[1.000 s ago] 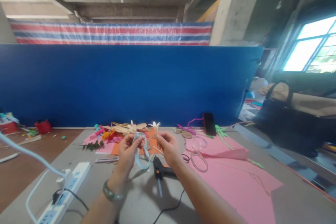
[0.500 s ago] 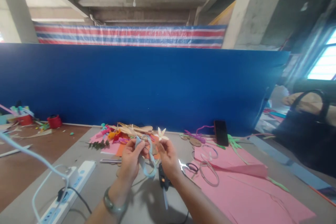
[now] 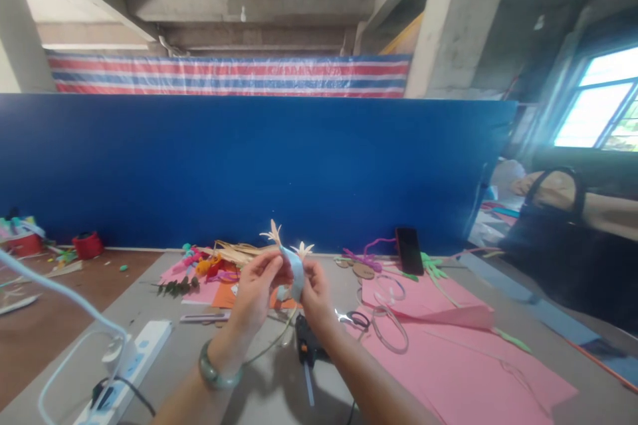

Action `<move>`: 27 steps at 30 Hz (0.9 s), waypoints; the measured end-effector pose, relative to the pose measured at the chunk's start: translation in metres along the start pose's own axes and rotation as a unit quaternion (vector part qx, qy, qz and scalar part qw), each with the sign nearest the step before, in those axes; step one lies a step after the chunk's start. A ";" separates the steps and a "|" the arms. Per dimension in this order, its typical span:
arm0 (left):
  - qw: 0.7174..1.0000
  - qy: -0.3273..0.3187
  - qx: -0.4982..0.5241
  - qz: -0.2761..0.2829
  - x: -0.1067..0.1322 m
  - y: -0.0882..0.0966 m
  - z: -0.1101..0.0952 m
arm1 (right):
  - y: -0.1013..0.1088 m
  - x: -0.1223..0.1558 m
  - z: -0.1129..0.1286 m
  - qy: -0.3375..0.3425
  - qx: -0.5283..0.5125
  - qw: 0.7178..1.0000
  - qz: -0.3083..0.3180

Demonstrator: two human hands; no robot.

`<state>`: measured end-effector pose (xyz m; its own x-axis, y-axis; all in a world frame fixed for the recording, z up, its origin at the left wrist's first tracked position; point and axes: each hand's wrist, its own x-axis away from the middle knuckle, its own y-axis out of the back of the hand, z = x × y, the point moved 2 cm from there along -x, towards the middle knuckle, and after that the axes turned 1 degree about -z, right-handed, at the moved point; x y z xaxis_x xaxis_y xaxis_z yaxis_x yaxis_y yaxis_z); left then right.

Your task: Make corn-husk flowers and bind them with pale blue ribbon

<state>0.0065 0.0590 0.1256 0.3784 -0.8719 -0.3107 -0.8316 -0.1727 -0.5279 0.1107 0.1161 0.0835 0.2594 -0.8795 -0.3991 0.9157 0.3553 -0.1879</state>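
Observation:
Between both hands a light blue ribbon band (image 3: 298, 274) is held up above the table. My left hand (image 3: 256, 289) pinches its left side, fingers closed. My right hand (image 3: 318, 292) grips the right side with closed fingers. Two pale, pointed-petal flowers stick up over the band: a left flower (image 3: 273, 232) and a right flower (image 3: 302, 250), which sits just above my right fingertips. How they are fixed is hidden by the fingers. Below my right hand lies a black glue gun (image 3: 305, 340) with a clear stick at its back end. Scissors (image 3: 355, 319) rest beside it.
Pink sheets (image 3: 448, 358) with a grey hoop (image 3: 390, 330) cover the right side. A phone (image 3: 409, 251) leans near the blue partition (image 3: 249, 166). At left are a power strip (image 3: 144, 358), a utility knife (image 3: 204, 317) and colourful craft pieces (image 3: 204, 265).
The blue band has been turned and raised between my hands. A second pale flower now shows above my left fingers. The camera view has swung slightly to the right.

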 end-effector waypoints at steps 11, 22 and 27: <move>0.994 -0.081 -0.074 -0.024 -0.008 0.013 0.003 | 0.017 -0.014 0.026 0.065 0.068 0.995 -0.036; 0.968 -0.144 -0.205 -0.032 -0.007 0.017 0.022 | 0.014 0.002 0.064 -0.035 -0.046 0.998 0.027; 0.958 -0.146 -0.241 -0.040 -0.005 0.020 0.036 | 0.008 0.004 0.063 -0.054 -0.047 0.995 0.076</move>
<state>0.0028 0.0759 0.0881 0.4883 -0.6931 -0.5303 -0.8594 -0.4876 -0.1540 0.1388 0.0954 0.1364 0.4288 -0.8407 -0.3308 0.8319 0.5102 -0.2182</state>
